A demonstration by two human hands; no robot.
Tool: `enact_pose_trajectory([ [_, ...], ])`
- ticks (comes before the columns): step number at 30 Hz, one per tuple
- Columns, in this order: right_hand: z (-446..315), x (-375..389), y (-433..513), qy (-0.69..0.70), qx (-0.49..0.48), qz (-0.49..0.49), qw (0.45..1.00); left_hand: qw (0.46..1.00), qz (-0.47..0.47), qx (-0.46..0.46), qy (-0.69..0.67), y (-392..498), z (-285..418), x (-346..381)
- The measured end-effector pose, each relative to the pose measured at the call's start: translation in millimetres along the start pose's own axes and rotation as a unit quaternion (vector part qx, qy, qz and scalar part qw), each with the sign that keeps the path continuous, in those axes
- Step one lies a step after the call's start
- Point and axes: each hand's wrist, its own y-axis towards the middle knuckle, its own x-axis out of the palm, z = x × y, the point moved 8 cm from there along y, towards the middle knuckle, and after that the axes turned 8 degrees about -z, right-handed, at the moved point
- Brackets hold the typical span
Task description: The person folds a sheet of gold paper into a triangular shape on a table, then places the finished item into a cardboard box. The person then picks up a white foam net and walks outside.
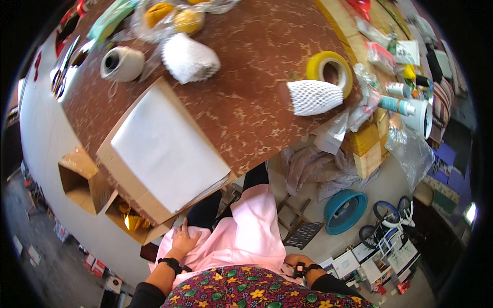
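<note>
My left hand point(186, 239) lies on a pink cloth point(254, 215) spread over my lap, its fingers somewhat apart and holding nothing I can see. At the cloth's right edge is my right hand point(297, 260); its fingers are mostly hidden, so I cannot tell if they grip the cloth. Both wrists wear black straps. Before me on the brown marbled table point(246, 127), a stack of white paper sheets point(169, 150) rests on a flat piece of cardboard point(109, 148). Two white foam net sleeves point(190, 57) lie farther off, one against a roll of yellow tape point(312, 71).
A spool of white thread point(129, 63) and a plastic bag of orange-yellow items point(158, 15) occupy the far left. Cardboard boxes point(79, 179) stand left of the table. Bottles and plastic bags crowd a wooden surface point(368, 156) at right. A blue basin point(331, 213) sits on the floor.
</note>
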Motion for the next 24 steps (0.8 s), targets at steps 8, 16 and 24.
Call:
enact_pose_trajectory([
  [8,21.7,-25.5,-62.6,-0.047,0.052,-0.011,0.998,0.985,-0.075,-0.065,-0.144,-65.3,-44.5,46.9],
  [16,1.3,-102.7,-96.5,0.039,-0.003,0.076,0.996,0.951,-0.109,-0.105,-0.271,-90.8,-62.8,77.0],
  [24,-10.9,-187.2,-123.0,0.229,-0.02,0.368,0.901,0.958,-0.078,-0.083,-0.264,-66.0,-66.7,60.2],
])
